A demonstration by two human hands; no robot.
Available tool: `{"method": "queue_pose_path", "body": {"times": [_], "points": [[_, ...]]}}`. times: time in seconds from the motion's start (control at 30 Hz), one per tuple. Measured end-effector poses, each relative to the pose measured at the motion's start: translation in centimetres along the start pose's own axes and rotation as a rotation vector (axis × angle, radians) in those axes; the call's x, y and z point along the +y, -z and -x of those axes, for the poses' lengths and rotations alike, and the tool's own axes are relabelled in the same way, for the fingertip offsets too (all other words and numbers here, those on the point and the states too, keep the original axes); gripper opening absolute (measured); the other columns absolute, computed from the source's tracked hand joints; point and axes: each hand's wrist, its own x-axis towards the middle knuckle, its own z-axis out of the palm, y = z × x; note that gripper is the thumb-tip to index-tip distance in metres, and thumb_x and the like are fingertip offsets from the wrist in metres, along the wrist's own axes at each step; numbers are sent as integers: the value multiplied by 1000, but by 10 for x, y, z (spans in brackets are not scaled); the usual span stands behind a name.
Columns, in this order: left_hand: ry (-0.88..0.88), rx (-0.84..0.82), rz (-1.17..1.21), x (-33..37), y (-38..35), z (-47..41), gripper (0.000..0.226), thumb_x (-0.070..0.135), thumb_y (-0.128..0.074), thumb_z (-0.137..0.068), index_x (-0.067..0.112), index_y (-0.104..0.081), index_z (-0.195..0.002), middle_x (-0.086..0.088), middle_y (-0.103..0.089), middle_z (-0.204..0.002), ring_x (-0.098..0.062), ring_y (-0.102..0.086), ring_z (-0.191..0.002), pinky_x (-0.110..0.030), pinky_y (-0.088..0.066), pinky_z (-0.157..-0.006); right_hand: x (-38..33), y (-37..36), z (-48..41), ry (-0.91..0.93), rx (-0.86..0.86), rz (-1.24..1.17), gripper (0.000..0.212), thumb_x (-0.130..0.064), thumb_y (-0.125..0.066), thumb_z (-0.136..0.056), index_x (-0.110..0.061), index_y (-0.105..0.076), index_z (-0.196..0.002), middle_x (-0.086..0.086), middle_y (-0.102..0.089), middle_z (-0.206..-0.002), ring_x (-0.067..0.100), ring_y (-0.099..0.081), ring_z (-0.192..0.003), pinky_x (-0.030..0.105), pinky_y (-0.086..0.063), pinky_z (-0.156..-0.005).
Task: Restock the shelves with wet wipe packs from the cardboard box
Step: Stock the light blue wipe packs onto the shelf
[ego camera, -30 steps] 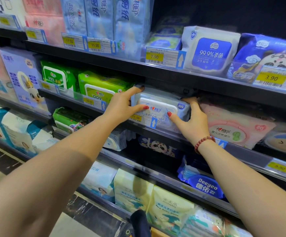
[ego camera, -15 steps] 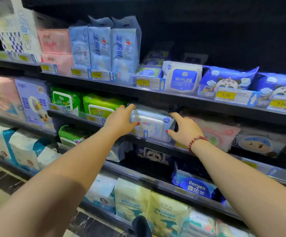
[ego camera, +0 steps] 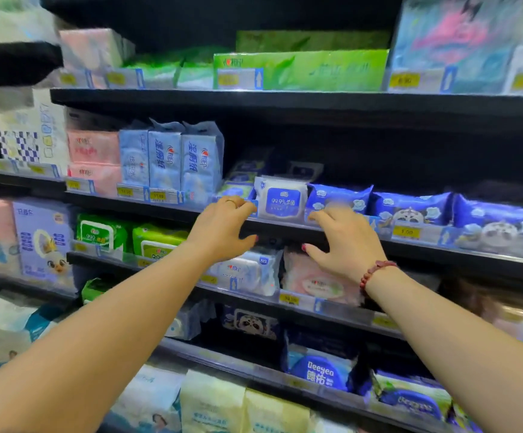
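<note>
While both arms reach forward, the left hand and the right hand are raised before the front edge of a black shelf, well apart from each other. The left fingers are loosely bent over the shelf edge and grip nothing; whether they touch the edge cannot be told. A ring shows on one of them. The right fingers are spread and relaxed, blurred, and likewise hold nothing. A bead bracelet circles the right wrist.

On that shelf, at 12 o'clock between the two hands, a white wet wipe pack marked 99.9% stands facing forward. At its 3 o'clock a row of dark blue packs runs along the shelf behind a yellow price label. At its 9 o'clock stand tall pale blue packs.

One shelf lower, at 6 o'clock of the left hand, a pale blue wet wipe pack lies on its shelf, partly hidden by the left wrist. Just beside it, at its 3 o'clock and under the right hand, lies a pink pack. At its 9 o'clock sit green packs.
</note>
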Motion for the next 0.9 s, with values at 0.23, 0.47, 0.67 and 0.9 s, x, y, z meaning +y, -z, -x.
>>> {"method": "queue_pose_path", "body": {"times": [0.23,0.47,0.67,0.9], "points": [[-38,123,87,16,24,-29,59,41,-68,-83,17,-51,-134,-5,-52,-132,-25,-44,-126,-37,-43,-94,34,33,-10,-98,77,18,48,-41,-65,-80,-18,-57,-122,3,-60,-114,28,-52,-104,37,-40,-83],[-14,144,258,25,8,-60,61,41,-70,-81,24,-48,-135,2,-47,-136,-19,-41,-126,-35,-42,-99,67,31,-34,-170,21,88,57,-49,-57,-85,-23,-45,-134,-2,-53,-127,22,-49,-113,34,-39,-91],[-128,97,357,55,-20,-101,62,36,-68,-86,30,-41,-142,6,-37,-146,-13,-31,-135,-30,-36,-108,105,18,-51,-243,-101,151,64,-58,-51,-85,-26,-38,-140,-5,-49,-135,17,-49,-119,31,-40,-97],[-129,27,350,68,-57,-141,46,36,-59,-93,33,-48,-138,9,-54,-133,-10,-46,-123,-25,-39,-100,124,-2,-50,-299,-127,102,55,-70,-39,-84,-33,-52,-123,-12,-62,-117,13,-54,-106,30,-41,-89]]}}
